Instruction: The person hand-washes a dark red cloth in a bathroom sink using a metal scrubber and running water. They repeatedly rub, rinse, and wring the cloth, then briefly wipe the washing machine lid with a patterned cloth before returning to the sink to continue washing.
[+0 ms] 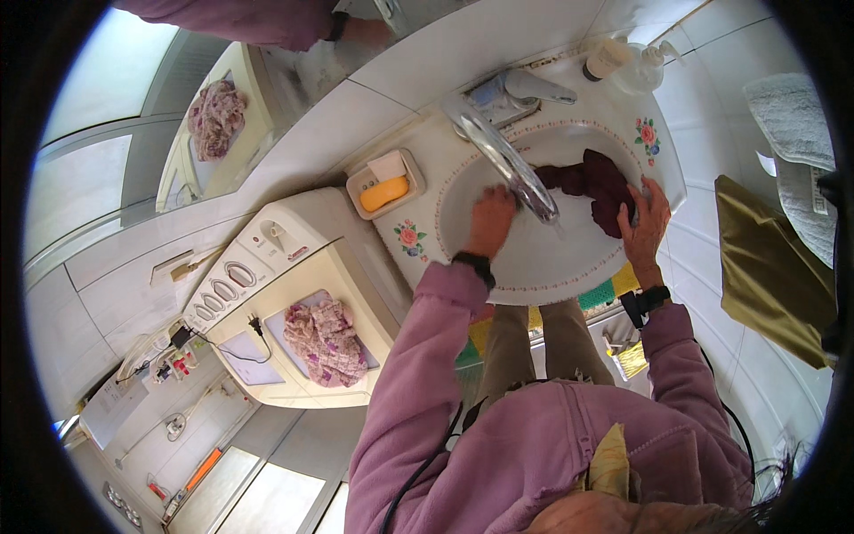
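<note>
A dark maroon cloth [604, 187] lies wet and bunched in the right part of the white washbasin [527, 267], with a narrower part stretching left behind the spout. My right hand [646, 217] rests at the basin's right rim, thumb and fingertips at the cloth's edge; whether it grips the cloth is not clear. Inside the basin's left part, my left hand [494, 217] is lowered with its fingers bent, slightly blurred, left of the chrome faucet spout [514, 167]. Its fingertips are partly hidden. Water appears to come from the spout.
Left of the basin, a soap dish [357, 193] holds orange soap [384, 194]. A patterned cloth [325, 342] lies on the washing machine [310, 267]. Behind the basin's right stand a pump bottle [642, 70] and a tube [607, 59]. A grey towel [787, 120] hangs at right.
</note>
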Demonstrator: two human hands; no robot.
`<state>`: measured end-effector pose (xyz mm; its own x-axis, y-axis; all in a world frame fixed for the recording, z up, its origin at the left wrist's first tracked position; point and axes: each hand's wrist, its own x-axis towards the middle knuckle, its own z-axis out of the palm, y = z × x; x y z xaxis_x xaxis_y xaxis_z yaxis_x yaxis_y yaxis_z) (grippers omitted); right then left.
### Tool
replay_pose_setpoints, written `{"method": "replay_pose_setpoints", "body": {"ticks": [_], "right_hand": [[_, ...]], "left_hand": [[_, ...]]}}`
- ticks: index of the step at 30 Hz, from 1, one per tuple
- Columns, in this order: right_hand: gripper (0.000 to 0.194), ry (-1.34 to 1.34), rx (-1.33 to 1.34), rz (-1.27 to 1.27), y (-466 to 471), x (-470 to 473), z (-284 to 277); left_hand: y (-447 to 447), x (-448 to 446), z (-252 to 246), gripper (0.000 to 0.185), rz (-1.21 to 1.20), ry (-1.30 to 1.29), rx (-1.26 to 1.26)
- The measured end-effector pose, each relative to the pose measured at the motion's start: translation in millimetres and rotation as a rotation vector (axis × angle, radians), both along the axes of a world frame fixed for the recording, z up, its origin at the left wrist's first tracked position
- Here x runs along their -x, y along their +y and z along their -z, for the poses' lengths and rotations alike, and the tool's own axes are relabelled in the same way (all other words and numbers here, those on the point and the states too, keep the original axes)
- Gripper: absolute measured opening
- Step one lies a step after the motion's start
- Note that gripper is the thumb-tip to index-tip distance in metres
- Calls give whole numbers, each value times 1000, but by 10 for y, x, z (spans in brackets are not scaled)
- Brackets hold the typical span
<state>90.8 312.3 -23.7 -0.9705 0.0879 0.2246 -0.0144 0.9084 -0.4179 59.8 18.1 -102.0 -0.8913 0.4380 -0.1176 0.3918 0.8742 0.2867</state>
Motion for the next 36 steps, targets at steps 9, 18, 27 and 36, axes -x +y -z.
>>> {"method": "replay_pose_setpoints", "body": {"ticks": [9, 18, 27, 36], "right_hand": [[33, 7, -22, 0, 7, -9, 20], [32, 0, 1, 14, 6, 3, 22], [32, 23, 11, 23, -14, -1, 9], [31, 25, -10, 17, 4, -10, 25]], "left_hand": [[223, -175, 201, 16, -193, -131, -344], [286, 130, 196, 21, -253, -227, -273], [-7, 255, 90, 30, -127, -106, -19], [-85, 209, 109, 28, 54, -263, -161]]}}
